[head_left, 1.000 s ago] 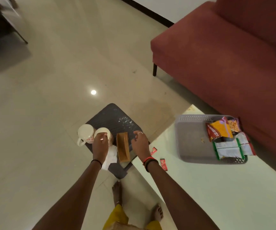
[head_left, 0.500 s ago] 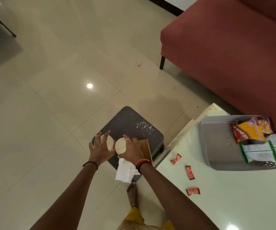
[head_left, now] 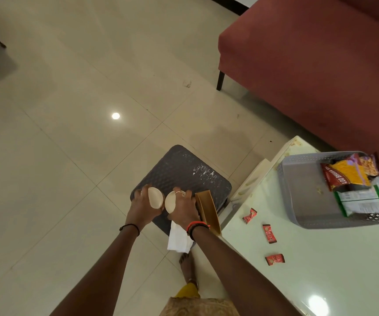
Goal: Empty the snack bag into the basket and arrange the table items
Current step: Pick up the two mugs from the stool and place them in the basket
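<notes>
My left hand [head_left: 141, 205] grips a cream cup [head_left: 155, 197], and my right hand [head_left: 184, 207] grips a second cream cup [head_left: 170, 201]. Both cups are lifted over the dark stool [head_left: 190, 172], tipped so their rims face me. A brown paper bag [head_left: 207, 209] stands on the stool's right edge beside my right hand. White tissue [head_left: 179, 238] hangs off the stool under my right wrist. The grey basket [head_left: 298, 190] sits on the pale table [head_left: 320, 270] and holds several snack packets [head_left: 346, 174]. Three small red sweets [head_left: 269, 233] lie loose on the table.
A red sofa [head_left: 320, 76] stands behind the table at the right, one dark leg on the tiled floor [head_left: 69, 133]. My bare foot [head_left: 187, 265] is on the floor between stool and table. A dark furniture leg shows at the far left.
Both hands have closed on the cups and raised them off the stool, tipping them towards me. The view has shifted left, so table and basket sit further right.
</notes>
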Motion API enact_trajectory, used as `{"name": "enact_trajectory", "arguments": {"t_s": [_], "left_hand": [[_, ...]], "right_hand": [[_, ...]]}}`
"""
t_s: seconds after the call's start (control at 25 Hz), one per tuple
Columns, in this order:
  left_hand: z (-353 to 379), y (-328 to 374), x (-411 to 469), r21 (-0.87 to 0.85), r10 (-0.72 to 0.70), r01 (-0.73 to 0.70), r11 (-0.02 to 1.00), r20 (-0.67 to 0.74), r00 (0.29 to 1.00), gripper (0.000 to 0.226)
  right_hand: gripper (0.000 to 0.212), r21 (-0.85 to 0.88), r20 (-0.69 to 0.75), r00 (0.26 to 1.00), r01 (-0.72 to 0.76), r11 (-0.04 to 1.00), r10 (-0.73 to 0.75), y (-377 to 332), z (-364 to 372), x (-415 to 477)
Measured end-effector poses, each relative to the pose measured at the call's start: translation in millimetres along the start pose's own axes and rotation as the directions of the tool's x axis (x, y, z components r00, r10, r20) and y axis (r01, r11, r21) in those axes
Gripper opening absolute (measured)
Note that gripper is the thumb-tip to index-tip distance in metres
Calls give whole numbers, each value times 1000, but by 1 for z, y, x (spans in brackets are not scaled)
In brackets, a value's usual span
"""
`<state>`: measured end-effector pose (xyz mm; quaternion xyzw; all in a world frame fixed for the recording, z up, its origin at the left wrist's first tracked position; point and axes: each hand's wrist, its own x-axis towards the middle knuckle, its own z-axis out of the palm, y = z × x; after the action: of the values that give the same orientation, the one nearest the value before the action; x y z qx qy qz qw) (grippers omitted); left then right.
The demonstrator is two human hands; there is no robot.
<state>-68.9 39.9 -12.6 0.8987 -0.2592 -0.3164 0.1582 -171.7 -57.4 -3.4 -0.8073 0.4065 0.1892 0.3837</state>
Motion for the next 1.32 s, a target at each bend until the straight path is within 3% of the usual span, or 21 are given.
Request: {"name": "enact_trajectory", "arguments": {"t_s": [0.36, 0.56, 0.72, 1.12, 1.32], "left_hand": [[-40, 19, -11, 50, 75, -75, 996, -1, 997, 91], [-68, 74, 1, 115, 174, -172, 978, -6, 985, 94], [-64, 135, 9, 74, 217, -218, 973, 13, 976, 94], [49, 321, 11, 160, 463, -509, 846, 254, 849, 90], [127, 396, 14, 154, 535, -608, 778, 344, 772, 94]], "right_hand": [[90, 175, -96, 995, 24, 984, -8, -12, -24, -27], [86, 332, -193, 979, 6, 943, 61, 0, -72, -44], [82, 473, -281, 947, -4, 881, 155, 27, -118, -58], [83, 649, -405, 781, -120, 751, 475, 198, -226, -98], [86, 745, -345, 700, -201, 636, 625, 286, -244, -104]]}}
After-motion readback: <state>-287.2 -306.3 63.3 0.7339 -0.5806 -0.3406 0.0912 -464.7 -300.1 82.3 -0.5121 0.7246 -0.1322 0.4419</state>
